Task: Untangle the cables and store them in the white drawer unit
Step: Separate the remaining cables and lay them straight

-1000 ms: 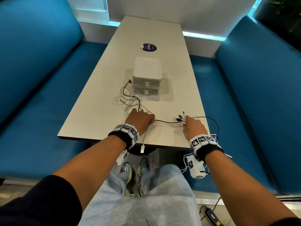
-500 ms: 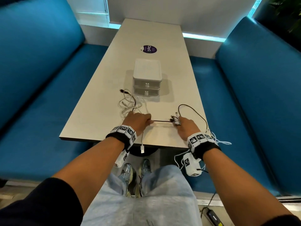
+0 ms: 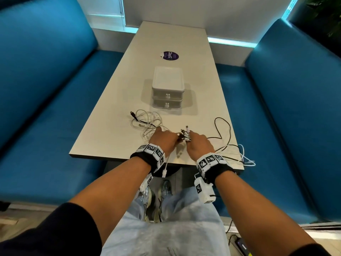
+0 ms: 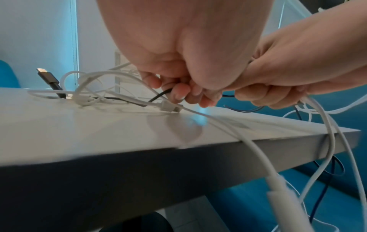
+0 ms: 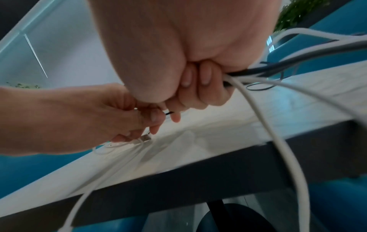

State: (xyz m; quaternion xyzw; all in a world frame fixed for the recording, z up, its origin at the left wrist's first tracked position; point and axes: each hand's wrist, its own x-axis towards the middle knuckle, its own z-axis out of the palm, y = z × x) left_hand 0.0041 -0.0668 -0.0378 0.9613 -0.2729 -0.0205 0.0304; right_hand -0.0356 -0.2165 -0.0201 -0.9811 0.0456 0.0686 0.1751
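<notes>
A tangle of white and black cables lies on the table in front of the white drawer unit, whose two drawers are closed. My right hand grips a bundle of cable ends with their plugs sticking out; the rest of the bundle trails right and over the table edge. My left hand sits close against it and pinches a black cable between its curled fingers. A white plug lies under the left hand. One white cable hangs off the front edge.
The pale table is long and narrow, with blue benches on both sides. A purple sticker lies beyond the drawer unit. A black cable loop rests at the right edge. A power adapter lies on the floor.
My right hand has moved left with the bundle until both hands meet, and the stretched black cable between them has shortened. The black loop on the right has grown slack.
</notes>
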